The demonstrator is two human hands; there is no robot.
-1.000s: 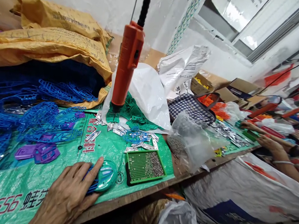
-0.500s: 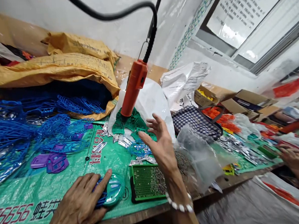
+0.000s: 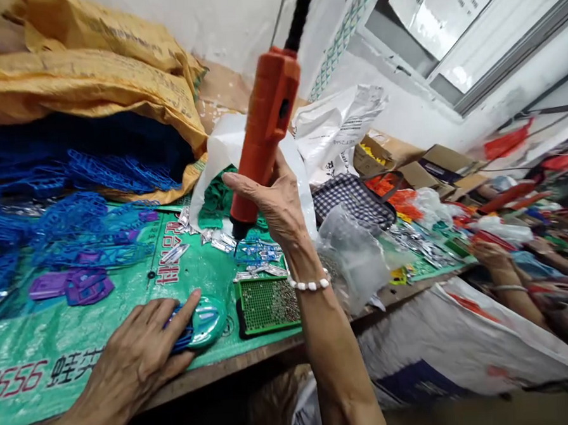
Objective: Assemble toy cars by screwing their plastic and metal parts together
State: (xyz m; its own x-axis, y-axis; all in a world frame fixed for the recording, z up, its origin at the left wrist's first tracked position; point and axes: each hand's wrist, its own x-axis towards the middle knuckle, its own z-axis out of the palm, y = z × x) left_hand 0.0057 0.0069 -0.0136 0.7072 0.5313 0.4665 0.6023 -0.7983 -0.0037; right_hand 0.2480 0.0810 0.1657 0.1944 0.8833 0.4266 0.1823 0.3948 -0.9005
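My right hand (image 3: pixel 276 203) is wrapped around the lower body of an orange electric screwdriver (image 3: pixel 266 128) that hangs on a black cord, its tip pointing down above small blue and silver parts (image 3: pixel 255 252). My left hand (image 3: pixel 139 353) lies flat near the table's front edge, pressing down a teal round plastic piece (image 3: pixel 204 321) with a blue part under the fingers. A green tray of small screws (image 3: pixel 266 304) sits just right of that piece, below the screwdriver.
Blue plastic frames (image 3: pixel 75 230) and purple pieces (image 3: pixel 71 286) cover the left of the green sheet. Yellow sacks (image 3: pixel 87 83) lie behind. A clear bag (image 3: pixel 355 259) and checked bag (image 3: pixel 354 202) stand to the right. Another person's hands (image 3: pixel 493 255) work at far right.
My right hand rose from over the tray and closed on the hanging screwdriver. My left hand stayed on the teal piece. The view shifted slightly.
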